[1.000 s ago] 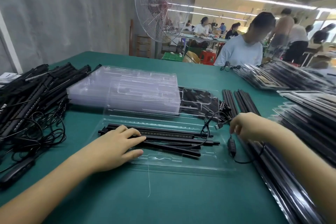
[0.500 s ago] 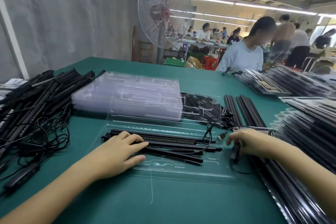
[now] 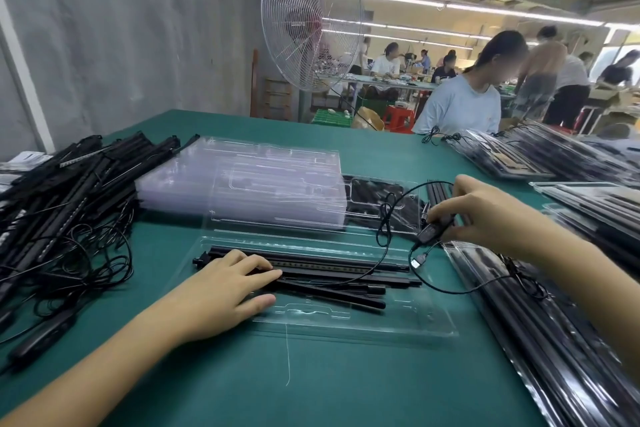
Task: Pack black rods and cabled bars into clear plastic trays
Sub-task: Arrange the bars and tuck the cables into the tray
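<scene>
A clear plastic tray [image 3: 398, 324] lies open on the green table in front of me. Several black rods and a cabled bar [image 3: 332, 276] lie lengthwise in it. My left hand [image 3: 221, 291] rests flat on their left ends, fingers spread. My right hand [image 3: 485, 211] is raised above the tray's right end and pinches the black inline controller [image 3: 431, 230] of the bar's cable. The cable [image 3: 388, 218] loops in the air, and its USB plug [image 3: 416, 262] dangles below the controller.
A stack of empty clear trays [image 3: 242, 184] stands behind the open one. A heap of cabled bars [image 3: 65, 198] fills the left side. Loose black rods [image 3: 540, 329] and filled trays [image 3: 561, 156] lie at right. A person in a pale shirt [image 3: 460, 107] sits across.
My right hand has risen from the table beside the tray and lifted the cable's controller, so the cable now loops in the air. My left hand has stayed on the rods.
</scene>
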{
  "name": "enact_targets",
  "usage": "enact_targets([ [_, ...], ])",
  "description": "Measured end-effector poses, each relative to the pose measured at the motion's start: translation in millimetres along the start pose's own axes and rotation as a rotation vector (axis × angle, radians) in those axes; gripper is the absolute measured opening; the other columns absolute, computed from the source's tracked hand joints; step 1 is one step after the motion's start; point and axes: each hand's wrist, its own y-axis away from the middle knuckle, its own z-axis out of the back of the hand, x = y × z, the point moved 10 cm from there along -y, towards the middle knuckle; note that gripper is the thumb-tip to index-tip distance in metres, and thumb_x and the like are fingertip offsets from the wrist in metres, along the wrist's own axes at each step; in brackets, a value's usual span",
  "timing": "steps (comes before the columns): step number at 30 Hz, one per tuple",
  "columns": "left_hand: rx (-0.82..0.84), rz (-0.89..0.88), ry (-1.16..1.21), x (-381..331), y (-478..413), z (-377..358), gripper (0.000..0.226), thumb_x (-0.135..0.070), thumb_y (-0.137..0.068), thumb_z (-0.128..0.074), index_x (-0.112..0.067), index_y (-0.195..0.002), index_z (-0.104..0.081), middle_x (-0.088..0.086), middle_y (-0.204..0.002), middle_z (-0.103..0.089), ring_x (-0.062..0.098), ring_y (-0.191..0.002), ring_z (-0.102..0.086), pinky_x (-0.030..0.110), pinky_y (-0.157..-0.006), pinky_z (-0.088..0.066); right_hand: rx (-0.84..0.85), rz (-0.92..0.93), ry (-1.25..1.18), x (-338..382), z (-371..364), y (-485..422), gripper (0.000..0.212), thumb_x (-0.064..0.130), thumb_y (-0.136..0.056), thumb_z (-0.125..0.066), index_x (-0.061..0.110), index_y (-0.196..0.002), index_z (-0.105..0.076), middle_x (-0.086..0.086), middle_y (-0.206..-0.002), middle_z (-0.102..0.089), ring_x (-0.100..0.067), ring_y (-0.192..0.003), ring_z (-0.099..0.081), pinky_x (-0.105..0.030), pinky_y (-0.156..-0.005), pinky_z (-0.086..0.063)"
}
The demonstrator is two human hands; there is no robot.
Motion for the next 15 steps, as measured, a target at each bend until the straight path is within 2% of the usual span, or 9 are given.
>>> enact_targets([
  [3, 0.001, -0.001, -0.006, 0, 0, -1, 0.055, -0.058, -0.096, -0.024, -0.041, -0.148, -0.022, -0.023, -0.145, -0.025, 0.004, -0.128, -0.021, 0.023, -0.108, -0.023, 0.001, 0.065, 0.137, 16, -4, 2, 0.029, 0.041, -0.077, -0.073, 0.026, -0.100, -0.067, 0.013, -0.089, -0.037, -0.010, -0.087, -0.033, -0.023, -0.076, -0.028],
  [5, 0.000, -0.003, -0.006, 0, 0, -1, 0.055, -0.058, -0.096, -0.024, -0.041, -0.148, -0.023, -0.024, -0.145, -0.025, 0.004, -0.128, -0.022, 0.023, -0.108, -0.023, 0.010, 0.096, 0.248, 27, -7, 2, 0.028, 0.051, -0.081, -0.063, 0.028, -0.097, -0.060, 0.015, -0.092, -0.049, -0.010, -0.089, -0.034, -0.026, -0.077, -0.026],
  [8, 0.006, -0.004, 0.008, 0, -1, -1, 0.054, -0.058, -0.096, -0.025, -0.041, -0.147, -0.024, -0.024, -0.144, -0.026, 0.004, -0.128, -0.022, 0.023, -0.109, -0.022, 0.057, 0.152, 0.300, 48, -16, 4, 0.025, 0.052, -0.088, -0.053, 0.030, -0.098, -0.046, 0.014, -0.094, -0.063, -0.011, -0.088, -0.051, -0.028, -0.074, -0.026],
  [10, 0.006, -0.004, 0.018, 1, -1, -1, 0.054, -0.058, -0.096, -0.025, -0.041, -0.147, -0.025, -0.024, -0.144, -0.027, 0.004, -0.128, -0.022, 0.023, -0.109, -0.022, 0.050, 0.175, 0.220, 62, -16, 4, 0.029, 0.050, -0.091, -0.049, 0.026, -0.107, -0.045, 0.009, -0.088, -0.065, -0.017, -0.083, -0.059, -0.029, -0.071, -0.034],
  [12, 0.004, -0.005, 0.024, 2, -2, -1, 0.054, -0.057, -0.096, -0.026, -0.040, -0.147, -0.026, -0.023, -0.144, -0.027, 0.004, -0.127, -0.023, 0.023, -0.109, -0.021, 0.020, 0.161, 0.080, 72, -8, 4, 0.034, 0.050, -0.092, -0.045, 0.023, -0.113, -0.043, 0.005, -0.074, -0.058, -0.022, -0.070, -0.056, -0.032, -0.061, -0.042],
  [14, 0.001, -0.010, 0.032, 1, -1, 0, 0.054, -0.057, -0.096, -0.026, -0.040, -0.147, -0.026, -0.023, -0.144, -0.027, 0.005, -0.126, -0.023, 0.023, -0.109, -0.021, -0.016, 0.186, -0.030, 86, 3, 3, 0.038, 0.052, -0.090, -0.039, 0.020, -0.110, -0.041, 0.007, -0.066, -0.053, -0.021, -0.062, -0.054, -0.035, -0.057, -0.044],
  [15, 0.002, -0.010, 0.035, 1, -1, -1, 0.053, -0.056, -0.097, -0.027, -0.039, -0.147, -0.026, -0.023, -0.144, -0.027, 0.005, -0.126, -0.024, 0.023, -0.109, -0.021, -0.026, 0.201, -0.126, 93, 8, 2, 0.037, 0.052, -0.088, -0.037, 0.020, -0.106, -0.041, 0.007, -0.068, -0.057, -0.020, -0.062, -0.057, -0.036, -0.058, -0.046],
])
